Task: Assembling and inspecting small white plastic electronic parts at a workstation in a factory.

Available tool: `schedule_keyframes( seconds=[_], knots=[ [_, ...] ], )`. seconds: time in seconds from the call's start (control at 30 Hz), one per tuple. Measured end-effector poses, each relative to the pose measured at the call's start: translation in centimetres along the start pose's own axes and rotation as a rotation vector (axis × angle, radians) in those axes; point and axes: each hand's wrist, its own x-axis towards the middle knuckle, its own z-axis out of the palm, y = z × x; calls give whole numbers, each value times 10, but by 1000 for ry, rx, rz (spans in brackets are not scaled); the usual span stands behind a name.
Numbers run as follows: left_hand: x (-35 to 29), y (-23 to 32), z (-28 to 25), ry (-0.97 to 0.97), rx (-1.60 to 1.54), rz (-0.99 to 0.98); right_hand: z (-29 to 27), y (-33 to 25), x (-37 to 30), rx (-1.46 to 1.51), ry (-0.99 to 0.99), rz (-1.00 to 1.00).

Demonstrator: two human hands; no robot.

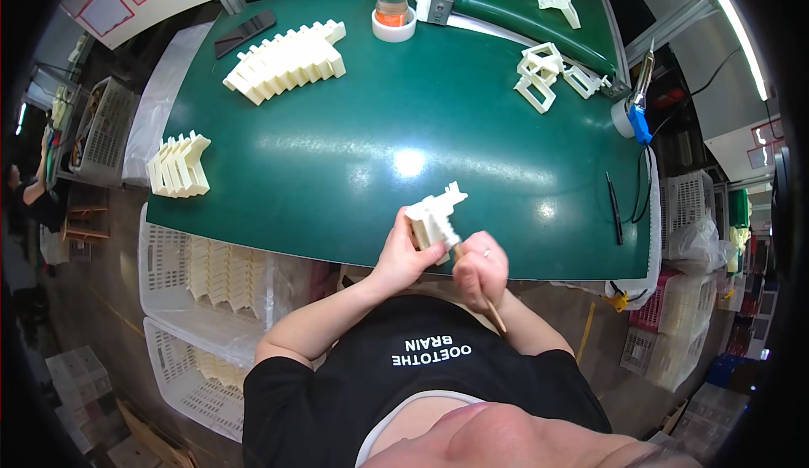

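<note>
My left hand [402, 253] is closed round a cream plastic part [431, 215] near the table's front edge. The part has a toothed edge and a narrow end pointing away from me. In my closed right hand [481, 271] is a slim wooden-handled tool, perhaps a brush; its handle [495, 313] sticks out toward my body. The tool's other end meets the part's right side, and my fingers and blur hide its exact shape there.
Cream parts stand in a long row [291, 59] at the far left and a shorter stack [179, 167] at the left edge. Loose frames [539, 76] lie near a green conveyor [522, 5]. A glass jar [392, 0], phone [245, 34], black pen-like tool [614, 207] and blue-handled tool [640, 123] are around.
</note>
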Motion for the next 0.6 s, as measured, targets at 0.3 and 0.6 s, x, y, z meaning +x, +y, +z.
schedule_keyframes(
  seconds=[0.3, 0.6],
  knots=[
    [-1, 19, -19, -207, -308, -386, -5, 9, 6, -448, -46, -217],
    [0, 43, -29, -66, 390, 163, -27, 16, 11, -123, 238, 157]
  ],
)
